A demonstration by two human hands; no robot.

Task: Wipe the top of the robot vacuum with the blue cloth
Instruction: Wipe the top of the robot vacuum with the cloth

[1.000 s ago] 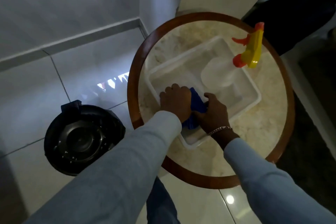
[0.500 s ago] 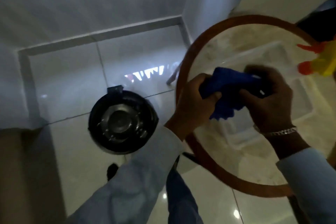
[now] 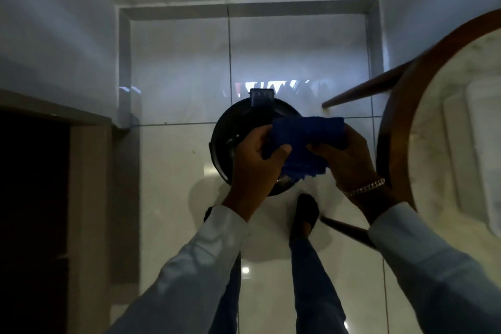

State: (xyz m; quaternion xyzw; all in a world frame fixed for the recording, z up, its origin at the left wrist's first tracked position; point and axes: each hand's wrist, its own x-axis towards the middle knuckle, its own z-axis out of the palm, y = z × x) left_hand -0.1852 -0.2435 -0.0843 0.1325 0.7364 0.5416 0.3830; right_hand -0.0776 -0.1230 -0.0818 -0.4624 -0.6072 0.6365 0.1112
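— bench (image 3: 401,106) rim on the right, wood round a pale marble top, one leg slanting toward the robot vacuum (image 3: 225,138). anything blocking it?

— both hands and the blue cloth (image 3: 306,141) cover most of its top. it sits on the white tiled floor (image 3: 176,198), round and black, a small tab at its far edge.

— grip?

— left hand (image 3: 257,163) and right hand (image 3: 349,157) each clenched on the cloth, stretched left to right between them, probably above the vacuum. no writing readable.
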